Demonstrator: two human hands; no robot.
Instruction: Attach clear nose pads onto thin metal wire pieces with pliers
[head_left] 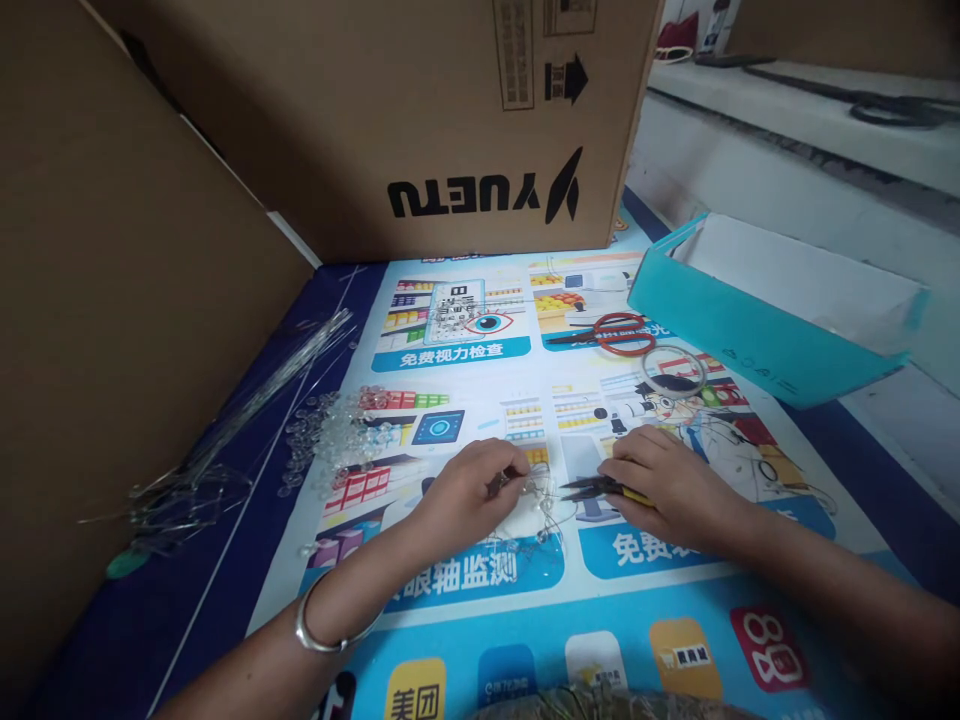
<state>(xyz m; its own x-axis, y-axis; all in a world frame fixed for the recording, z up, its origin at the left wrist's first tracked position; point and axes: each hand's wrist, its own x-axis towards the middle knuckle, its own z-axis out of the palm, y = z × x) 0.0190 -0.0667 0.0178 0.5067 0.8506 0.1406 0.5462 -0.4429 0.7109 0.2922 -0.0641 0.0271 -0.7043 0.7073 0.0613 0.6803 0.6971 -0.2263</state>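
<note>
My left hand, with a silver bangle on its wrist, is closed in a pinch. Thin wire strung with small clear beads trails from its fingertips, though what exactly sits in the pinch is partly hidden. My right hand is wrapped round small pliers with black jaws and yellow-and-black handles. The jaws point left at the wire, a short gap from my left fingers. Left of my hands, a pile of clear beads lies on the printed sheet.
Red-handled scissors and a ring of wire lie beyond my right hand. A turquoise box stands to the right. Bundled long wires lie on the left. A large cardboard box walls the back and left.
</note>
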